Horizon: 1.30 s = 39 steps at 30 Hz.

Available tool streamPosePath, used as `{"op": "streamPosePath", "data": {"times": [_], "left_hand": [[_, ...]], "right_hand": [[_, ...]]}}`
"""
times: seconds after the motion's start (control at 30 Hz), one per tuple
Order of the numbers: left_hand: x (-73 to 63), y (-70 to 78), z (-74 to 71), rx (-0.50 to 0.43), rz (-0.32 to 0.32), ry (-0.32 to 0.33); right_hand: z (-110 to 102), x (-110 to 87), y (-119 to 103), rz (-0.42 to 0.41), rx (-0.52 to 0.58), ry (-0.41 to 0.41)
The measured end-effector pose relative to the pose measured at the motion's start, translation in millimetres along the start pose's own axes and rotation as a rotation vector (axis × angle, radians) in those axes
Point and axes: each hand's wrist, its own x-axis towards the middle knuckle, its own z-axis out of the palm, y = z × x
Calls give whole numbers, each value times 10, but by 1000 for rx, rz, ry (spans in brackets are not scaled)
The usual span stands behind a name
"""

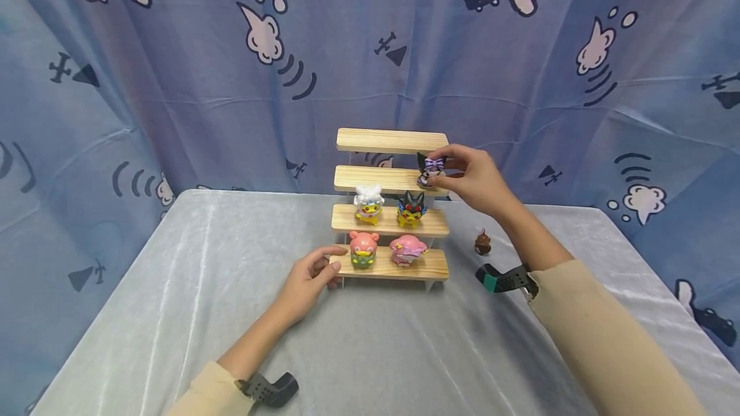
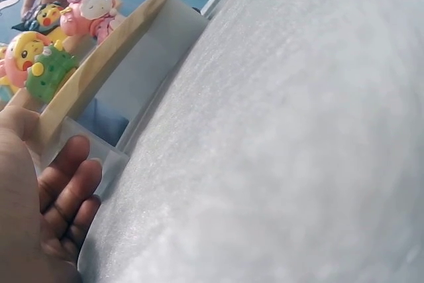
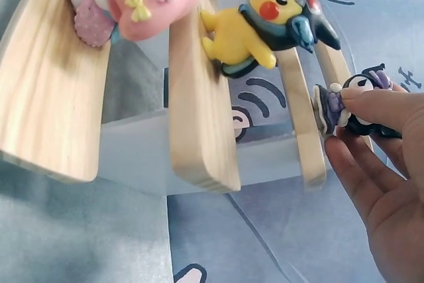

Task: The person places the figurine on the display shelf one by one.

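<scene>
My right hand [image 1: 476,178] pinches a small black-and-purple figurine [image 1: 430,171] with a bow at the right end of the second shelf from the top. In the right wrist view, the figurine's base [image 3: 324,109] is right at the shelf edge, upright to the board. A four-step wooden display stand [image 1: 393,140] on clear supports carries the figurines. My left hand [image 1: 308,278] grips the left end of its lowest step, fingers curled underneath. That step holds a pink-and-green figurine [image 1: 363,250] and a pink one [image 1: 407,250]. Above them stand a white-hatted yellow figurine [image 1: 369,205] and a black-hooded yellow one [image 1: 411,209].
A small brown figurine [image 1: 482,242] is on the grey cloth-covered table [image 1: 231,242], right of the stand. A blue patterned curtain [image 1: 347,50] hangs close behind the stand. Dark wrist straps [image 1: 272,390] show at both cuffs.
</scene>
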Motion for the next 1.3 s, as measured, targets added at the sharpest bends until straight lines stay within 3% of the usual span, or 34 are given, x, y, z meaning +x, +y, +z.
{"op": "streamPosePath", "data": {"times": [0.57,0.97,1.3], "left_hand": [[-1,0,12,0,0,11],[-10,-4,-15,-7,4,-12],[-10,19,-5,-16,2,-2]], "right_hand": [[325,192,-318,-79,32,-73],[540,326,-593,-49,-16,-111],[647,390,-637,-71,7,-109]]}}
